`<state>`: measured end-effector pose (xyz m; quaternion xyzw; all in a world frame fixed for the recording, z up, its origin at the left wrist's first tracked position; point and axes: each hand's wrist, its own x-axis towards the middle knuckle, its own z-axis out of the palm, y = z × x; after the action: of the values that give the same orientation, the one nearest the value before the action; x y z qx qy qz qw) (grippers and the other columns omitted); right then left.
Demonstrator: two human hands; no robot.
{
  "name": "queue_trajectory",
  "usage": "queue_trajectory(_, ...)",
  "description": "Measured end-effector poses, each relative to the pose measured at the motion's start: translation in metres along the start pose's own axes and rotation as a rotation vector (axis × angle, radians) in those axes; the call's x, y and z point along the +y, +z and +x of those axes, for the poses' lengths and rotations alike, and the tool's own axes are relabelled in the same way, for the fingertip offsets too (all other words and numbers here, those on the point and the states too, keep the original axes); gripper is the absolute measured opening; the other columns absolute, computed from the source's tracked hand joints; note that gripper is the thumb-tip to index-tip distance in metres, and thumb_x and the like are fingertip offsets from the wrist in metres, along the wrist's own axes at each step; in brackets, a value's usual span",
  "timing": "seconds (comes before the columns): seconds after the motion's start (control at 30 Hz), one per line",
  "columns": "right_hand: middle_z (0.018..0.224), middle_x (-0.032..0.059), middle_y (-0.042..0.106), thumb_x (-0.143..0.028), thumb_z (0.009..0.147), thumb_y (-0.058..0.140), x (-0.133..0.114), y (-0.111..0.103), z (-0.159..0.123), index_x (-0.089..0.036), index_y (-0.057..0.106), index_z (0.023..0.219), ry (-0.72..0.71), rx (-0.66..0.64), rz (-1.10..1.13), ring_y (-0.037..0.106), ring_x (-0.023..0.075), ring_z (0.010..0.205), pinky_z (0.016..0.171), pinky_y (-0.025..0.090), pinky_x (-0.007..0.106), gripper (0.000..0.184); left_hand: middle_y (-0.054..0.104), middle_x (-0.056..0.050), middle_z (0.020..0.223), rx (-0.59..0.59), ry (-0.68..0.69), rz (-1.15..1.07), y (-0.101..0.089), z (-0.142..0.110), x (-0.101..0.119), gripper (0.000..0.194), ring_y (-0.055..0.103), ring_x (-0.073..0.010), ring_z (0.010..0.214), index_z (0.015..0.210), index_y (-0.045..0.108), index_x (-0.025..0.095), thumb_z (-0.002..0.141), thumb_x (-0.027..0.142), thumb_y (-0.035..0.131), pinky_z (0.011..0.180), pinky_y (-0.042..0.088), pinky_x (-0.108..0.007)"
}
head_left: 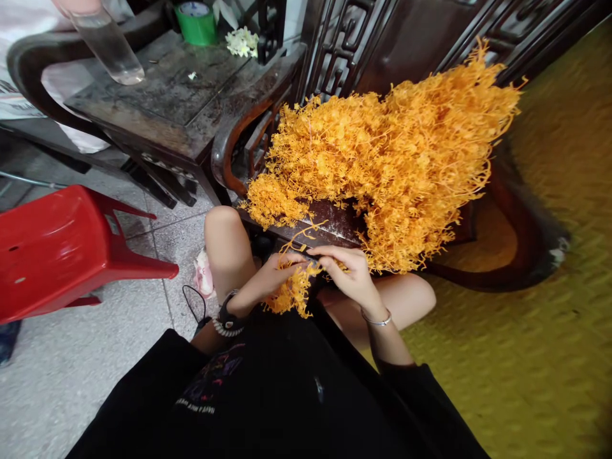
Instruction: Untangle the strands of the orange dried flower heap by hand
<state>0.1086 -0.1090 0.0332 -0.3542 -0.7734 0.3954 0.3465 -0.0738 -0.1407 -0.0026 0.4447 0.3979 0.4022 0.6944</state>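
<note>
Small orange sprigs between both hands

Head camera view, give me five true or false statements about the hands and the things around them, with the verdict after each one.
1. Both hands, left and right, are at the small orange clump. True.
2. The large orange clump lies on the floor. False: it lies on the wooden seat.
3. A bangle circles the right wrist. True.
4. The stool on the person's left is blue. False: it is red.
5. The green roll sits on the dark wooden table. True.
</note>
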Motion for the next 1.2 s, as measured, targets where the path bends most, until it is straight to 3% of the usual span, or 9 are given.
queue_trajectory(0.13, 0.062, -0.0035, 0.061, -0.047, 0.072, 0.071, -0.001, -0.001, -0.003, -0.024, 0.067, 0.112, -0.182, -0.161, 0.02, 0.043, 0.0092, 0.047, 0.05, 0.036, 0.024, 0.047, 0.067, -0.003, 0.074, -0.103, -0.035, -0.036, 0.001, 0.001, -0.005, 0.029, 0.058, -0.0157, 0.075, 0.072, 0.069, 0.015, 0.076, 0.044, 0.063, 0.069, 0.043, -0.026)
queue_trajectory(0.27, 0.065, -0.0013, 0.061, -0.031, 0.082, 0.064, -0.005, -0.001, -0.005, -0.021, 0.07, 0.083, -0.098, -0.183, -0.067, 0.047, 0.0097, 0.053, 0.055, 0.037, 0.024, 0.012, 0.067, -0.001, 0.071, -0.151, -0.006, 0.053, -0.002, -0.003, -0.007, 0.021, 0.058, -0.015, 0.073, 0.073, 0.071, 0.018, 0.079, 0.036, 0.06, 0.075, 0.044, -0.027)
queue_trajectory(0.37, 0.052, -0.004, 0.044, -0.024, 0.086, 0.058, -0.004, 0.0, -0.007, -0.018, 0.057, 0.057, -0.033, -0.052, -0.121, 0.038, 0.0086, 0.049, 0.051, 0.03, 0.024, 0.03, 0.068, -0.002, 0.082, -0.084, 0.045, 0.094, -0.006, -0.008, -0.005, 0.023, 0.058, -0.017, 0.084, 0.078, 0.071, 0.021, 0.083, 0.037, 0.054, 0.083, 0.044, -0.03)
queue_trajectory(0.47, 0.051, -0.0049, 0.036, -0.025, 0.087, 0.056, -0.003, 0.005, -0.011, -0.017, 0.048, 0.053, 0.026, 0.095, -0.087, 0.033, 0.008, 0.047, 0.049, 0.026, 0.025, 0.036, 0.067, -0.004, 0.093, -0.219, 0.09, 0.078, -0.006, -0.01, 0.003, 0.021, 0.057, -0.019, 0.096, 0.087, 0.07, 0.021, 0.082, 0.038, 0.058, 0.092, 0.04, -0.032)
queue_trajectory(0.57, 0.05, -0.0044, 0.037, -0.031, 0.089, 0.053, -0.004, 0.02, -0.014, -0.017, 0.046, 0.052, 0.122, 0.222, 0.075, 0.033, 0.0077, 0.046, 0.047, 0.026, 0.024, 0.04, 0.064, -0.004, 0.079, -0.348, 0.066, -0.001, 0.004, -0.008, 0.01, 0.026, 0.059, -0.0154, 0.079, 0.081, 0.066, 0.016, 0.084, 0.04, 0.056, 0.08, 0.044, -0.029)
queue_trajectory(0.7, 0.048, -0.0066, 0.033, -0.039, 0.089, 0.053, -0.007, 0.032, -0.008, -0.019, 0.044, 0.054, 0.24, 0.525, 0.571, 0.028, 0.0064, 0.04, 0.039, 0.025, 0.021, 0.041, 0.051, 0.001, 0.062, -0.191, 0.059, -0.176, 0.025, -0.005, 0.007, 0.033, 0.046, -0.0087, 0.059, 0.067, 0.056, 0.014, 0.084, 0.043, 0.055, 0.06, 0.038, -0.022)
queue_trajectory(0.87, 0.046, -0.009, 0.027, -0.041, 0.084, 0.058, -0.013, -0.013, -0.002, -0.019, 0.048, 0.055, -0.043, 0.858, 0.895, 0.016, 0.0041, 0.035, 0.031, 0.016, 0.016, 0.038, 0.044, 0.003, 0.056, -0.241, 0.005, -0.287, 0.033, -0.007, -0.005, 0.035, 0.039, -0.008, 0.051, 0.065, 0.047, 0.016, 0.083, 0.046, 0.053, 0.051, 0.031, -0.023)
queue_trajectory(1.0, 0.042, -0.0063, 0.037, -0.037, 0.084, 0.058, -0.027, -0.026, -0.018, -0.02, 0.058, 0.055, -0.025, 0.606, 0.469, 0.031, 0.0064, 0.034, 0.033, 0.026, 0.02, 0.033, 0.045, 0.002, 0.057, -0.212, -0.008, -0.065, 0.024, -0.005, -0.006, 0.032, 0.04, -0.0086, 0.053, 0.061, 0.047, 0.016, 0.084, 0.038, 0.047, 0.054, 0.031, -0.024)
queue_trajectory(1.2, 0.057, -0.002, 0.053, -0.021, 0.084, 0.058, -0.035, 0.011, -0.023, -0.018, 0.057, 0.062, 0.103, 0.237, -0.256, 0.048, 0.0103, 0.052, 0.051, 0.039, 0.024, 0.022, 0.035, 0.004, 0.051, -0.042, 0.051, 0.365, 0.025, -0.003, 0.006, 0.033, 0.033, -0.0087, 0.052, 0.053, 0.037, 0.017, 0.082, 0.032, 0.043, 0.053, 0.025, -0.025)
